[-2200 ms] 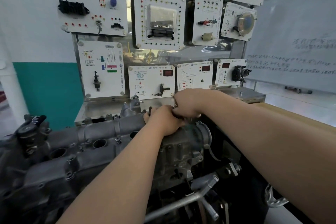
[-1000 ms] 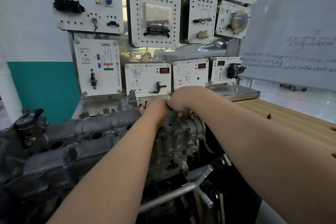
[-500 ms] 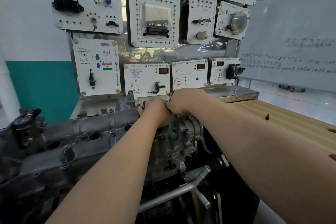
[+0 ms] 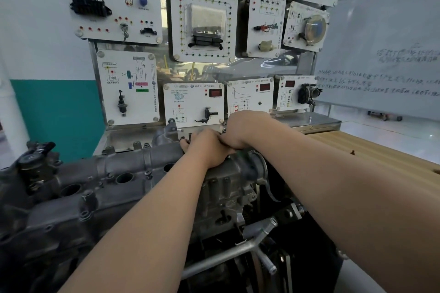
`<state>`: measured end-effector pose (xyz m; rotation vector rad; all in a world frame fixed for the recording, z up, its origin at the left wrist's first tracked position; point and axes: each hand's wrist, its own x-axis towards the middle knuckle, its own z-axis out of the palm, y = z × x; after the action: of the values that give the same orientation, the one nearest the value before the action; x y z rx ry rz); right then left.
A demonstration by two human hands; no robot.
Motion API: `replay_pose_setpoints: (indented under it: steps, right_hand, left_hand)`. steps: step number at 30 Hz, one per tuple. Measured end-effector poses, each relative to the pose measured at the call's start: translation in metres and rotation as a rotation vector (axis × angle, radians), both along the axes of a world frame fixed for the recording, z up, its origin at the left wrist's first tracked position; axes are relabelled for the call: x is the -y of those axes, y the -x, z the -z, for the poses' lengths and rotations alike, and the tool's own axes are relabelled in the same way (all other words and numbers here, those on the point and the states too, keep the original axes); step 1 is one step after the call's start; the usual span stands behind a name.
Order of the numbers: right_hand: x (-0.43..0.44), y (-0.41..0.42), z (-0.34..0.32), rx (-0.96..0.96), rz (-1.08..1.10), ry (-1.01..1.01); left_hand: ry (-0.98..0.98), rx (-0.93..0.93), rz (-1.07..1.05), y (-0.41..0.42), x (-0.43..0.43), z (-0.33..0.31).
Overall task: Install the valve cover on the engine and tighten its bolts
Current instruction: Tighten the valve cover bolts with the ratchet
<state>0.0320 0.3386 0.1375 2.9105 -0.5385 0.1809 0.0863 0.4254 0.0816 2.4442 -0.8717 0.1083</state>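
The grey cast valve cover (image 4: 123, 164) lies along the top of the engine (image 4: 221, 197), with round plug holes and small bolts (image 4: 147, 175) along its edges. Both of my hands meet at its far right end. My left hand (image 4: 204, 147) rests on top of the cover, its fingertips reaching towards the far edge. My right hand (image 4: 240, 128) is curled into a fist right behind it, thumb against the left hand. Whatever the fist grips is hidden by both hands.
A training board of white sensor panels (image 4: 195, 104) stands just behind the engine. A wooden bench top (image 4: 381, 150) with one small dark part (image 4: 352, 152) lies to the right. Metal pipes (image 4: 238, 250) stick out below the engine's end. A whiteboard (image 4: 385, 54) stands at the far right.
Both hands stay at the same end of the cover. A teal handle that showed under them half a second ago is now out of sight. The view has shifted slightly.
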Motion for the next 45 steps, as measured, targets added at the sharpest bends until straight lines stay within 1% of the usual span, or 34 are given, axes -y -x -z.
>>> replay_pose_setpoints:
  steps: [1, 4, 6, 9, 13, 16, 19, 21, 24, 28, 31, 33, 35, 37, 38, 41, 43, 45]
  right_hand:
    - [0.000, 0.000, 0.000, 0.000, -0.006, -0.012]
    - [0.002, 0.005, -0.008, -0.065, -0.077, -0.036]
    - [0.005, 0.007, -0.012, -0.094, -0.118, -0.031]
    - [0.008, 0.005, -0.010, -0.068, -0.126, -0.031]
    - [0.006, 0.004, -0.005, 0.000, -0.058, 0.000]
    - [0.006, 0.006, -0.005, -0.025, -0.056, 0.001]
    - [0.006, 0.007, -0.008, -0.050, -0.127, 0.001]
    - [0.007, 0.006, -0.012, -0.064, -0.153, -0.052]
    - [0.010, 0.003, -0.011, -0.046, -0.135, -0.095]
    - [0.013, -0.003, -0.002, 0.032, -0.090, 0.010]
    - [0.014, -0.005, 0.001, 0.024, -0.072, 0.055]
    - [0.014, -0.002, 0.002, 0.021, -0.055, 0.058]
    - [0.013, 0.008, -0.002, 0.034, -0.062, -0.015]
    - [0.014, 0.028, -0.007, 0.034, -0.103, -0.175]
    - [0.012, 0.041, -0.010, 0.025, -0.133, -0.213]
    - [0.004, 0.081, -0.007, 0.038, -0.191, -0.230]
    - [-0.009, 0.101, 0.008, 0.138, -0.245, -0.340]
    - [-0.025, 0.107, 0.028, 0.316, -0.325, -0.445]
  left_hand:
    - [0.004, 0.010, 0.000, 0.000, 0.000, 0.000]
    - [0.083, -0.055, 0.035, -0.003, -0.001, 0.002]
    - [0.101, -0.058, 0.022, -0.004, -0.001, 0.003]
    - [0.094, -0.027, -0.004, -0.006, 0.000, 0.004]
    - [0.068, -0.033, -0.010, -0.004, 0.002, 0.002]
    - [0.017, -0.020, -0.043, -0.002, 0.002, 0.001]
    - [0.050, -0.027, -0.010, -0.004, 0.001, 0.003]
    - [0.059, -0.012, -0.016, -0.005, 0.001, 0.004]
    - [0.035, 0.024, -0.034, -0.009, 0.003, 0.007]
    - [-0.050, 0.051, -0.013, -0.015, 0.008, 0.006]
    - [-0.142, 0.108, 0.036, -0.023, 0.010, 0.002]
    - [-0.136, 0.111, 0.059, -0.026, 0.009, 0.001]
    - [-0.119, 0.124, 0.067, -0.028, 0.009, 0.003]
    - [-0.118, 0.149, 0.062, -0.028, 0.009, 0.005]
    - [-0.112, 0.149, 0.062, -0.028, 0.008, 0.005]
    - [-0.118, 0.136, 0.066, -0.027, 0.008, 0.003]
    - [-0.169, 0.171, 0.056, -0.026, 0.010, 0.002]
    - [-0.184, 0.208, 0.050, -0.023, 0.010, 0.002]
